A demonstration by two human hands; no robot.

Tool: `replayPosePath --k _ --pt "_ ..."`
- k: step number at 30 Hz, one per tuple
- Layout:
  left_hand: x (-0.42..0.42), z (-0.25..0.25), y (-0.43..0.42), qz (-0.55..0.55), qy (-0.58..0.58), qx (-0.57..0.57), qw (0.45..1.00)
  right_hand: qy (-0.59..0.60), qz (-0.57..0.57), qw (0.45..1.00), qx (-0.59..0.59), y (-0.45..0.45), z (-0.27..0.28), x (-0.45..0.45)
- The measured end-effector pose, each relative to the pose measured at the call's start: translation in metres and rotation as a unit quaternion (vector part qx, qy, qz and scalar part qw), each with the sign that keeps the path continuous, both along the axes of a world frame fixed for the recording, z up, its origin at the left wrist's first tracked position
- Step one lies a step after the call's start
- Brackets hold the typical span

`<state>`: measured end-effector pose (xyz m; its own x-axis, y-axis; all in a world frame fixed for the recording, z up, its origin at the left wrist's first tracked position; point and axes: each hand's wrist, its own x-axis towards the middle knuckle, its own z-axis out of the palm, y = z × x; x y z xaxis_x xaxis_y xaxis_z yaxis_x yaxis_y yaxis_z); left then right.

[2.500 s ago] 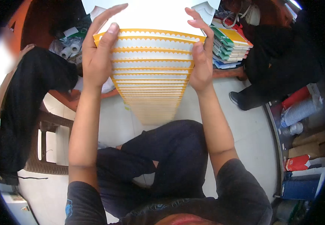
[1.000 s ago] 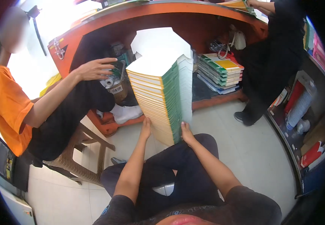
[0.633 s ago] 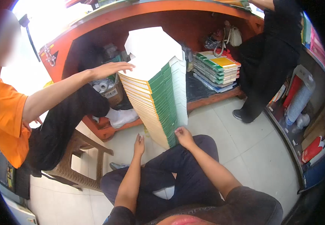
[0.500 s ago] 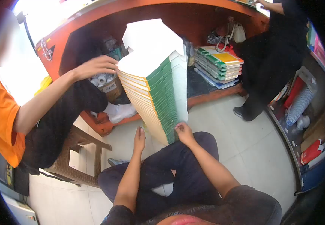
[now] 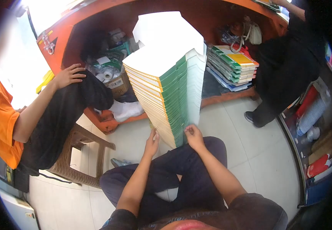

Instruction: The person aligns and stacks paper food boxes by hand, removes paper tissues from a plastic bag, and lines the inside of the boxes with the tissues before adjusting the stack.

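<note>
A tall stack of folded cardboard sheets (image 5: 168,99) stands upright on the floor in front of my legs. Its top is white, and its edges are cream and green with orange lines. My left hand (image 5: 152,144) is at the lower left side of the stack, fingers stretched upward, the tips close against it. At the lower right, my right hand (image 5: 194,137) has its fingers curled together near the green and pale edges. Whatever may be between those fingers is too small to make out.
A person in an orange shirt (image 5: 1,119) sits at left beside a brown stool (image 5: 78,161), one hand on the knee. Another person in black (image 5: 288,69) stands at right. Under the orange counter (image 5: 212,7) lies a smaller cardboard pile (image 5: 233,67). A shelf rack (image 5: 300,168) stands at right.
The seated person's hand has left the top of the stack and now rests on the knee. My left hand has come nearer the stack's side. The view has shifted slightly.
</note>
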<state>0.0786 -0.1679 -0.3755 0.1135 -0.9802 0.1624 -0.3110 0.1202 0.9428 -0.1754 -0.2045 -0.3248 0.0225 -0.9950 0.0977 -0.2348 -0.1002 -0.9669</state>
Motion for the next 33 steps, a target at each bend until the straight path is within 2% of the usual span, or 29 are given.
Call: replayPosePath --k 2,5,8,11,14,17,20,21,22,23,24,25,26,27,28,29,30,31,32,33 --pt "-0.001 0.001 0.001 -0.003 -0.020 0.009 1.000 0.007 -0.003 0.999 -0.038 -0.004 -0.010 -0.001" --pt "-0.002 0.004 0.004 0.007 -0.009 0.034 0.999 -0.009 0.016 1.000 -0.011 -0.007 -0.015 -0.002" --pt "0.009 -0.008 -0.003 -0.012 0.054 0.014 0.998 0.030 0.051 0.998 -0.004 0.012 0.003 0.001" --pt "0.025 -0.033 -0.021 -0.035 0.061 -0.035 0.997 0.101 0.103 0.985 -0.095 0.013 -0.001 0.004" --pt "0.028 -0.039 -0.033 -0.085 0.087 -0.030 0.992 0.130 0.105 0.983 -0.071 0.013 0.005 0.004" --pt "0.013 -0.020 -0.019 -0.054 0.189 -0.015 0.980 0.140 0.085 0.985 -0.047 0.015 0.010 0.005" --pt "0.028 -0.029 -0.020 0.002 0.022 0.026 0.999 0.123 0.089 0.988 -0.029 0.011 0.012 0.002" --pt "0.020 0.025 0.003 -0.036 -0.027 0.047 0.998 0.191 0.050 0.980 -0.017 0.016 0.026 0.001" --pt "0.014 0.084 0.028 -0.046 -0.067 0.077 0.994 0.263 0.044 0.964 -0.015 0.027 0.046 0.002" --pt "0.021 0.082 0.047 -0.053 -0.050 -0.006 0.997 0.311 0.061 0.948 0.031 0.030 0.052 0.006" --pt "0.030 0.072 0.069 -0.019 -0.155 -0.034 0.987 0.362 0.082 0.925 0.075 0.033 0.060 0.007" --pt "0.033 0.104 0.107 -0.020 -0.098 0.000 0.995 0.412 0.107 0.897 0.115 0.035 0.069 0.004" --pt "0.040 0.117 0.151 0.037 -0.160 -0.019 0.986 0.400 0.241 0.884 0.003 0.010 0.021 -0.019" --pt "0.044 0.138 0.197 0.086 -0.166 -0.048 0.981 0.540 0.226 0.811 0.011 0.030 0.050 0.002" --pt "0.049 0.150 0.250 0.122 -0.178 -0.078 0.973 0.601 0.257 0.751 -0.097 0.024 0.028 0.002" --pt "0.049 0.146 0.310 0.191 -0.163 -0.056 0.966 0.581 0.294 0.744 -0.151 0.030 0.025 0.007" --pt "0.051 0.148 0.357 0.238 -0.152 -0.049 0.958 0.600 0.307 0.703 -0.224 0.028 0.006 0.009" --pt "0.043 0.146 0.414 0.339 -0.219 0.015 0.915 0.636 0.313 0.635 -0.307 0.038 0.004 0.015" --pt "0.034 0.124 0.470 0.447 -0.214 0.029 0.868 0.647 0.327 0.612 -0.317 0.042 0.004 0.020" --pt "0.007 0.115 0.525 0.534 -0.269 0.053 0.800 0.657 0.336 0.592 -0.326 0.041 0.005 0.016"
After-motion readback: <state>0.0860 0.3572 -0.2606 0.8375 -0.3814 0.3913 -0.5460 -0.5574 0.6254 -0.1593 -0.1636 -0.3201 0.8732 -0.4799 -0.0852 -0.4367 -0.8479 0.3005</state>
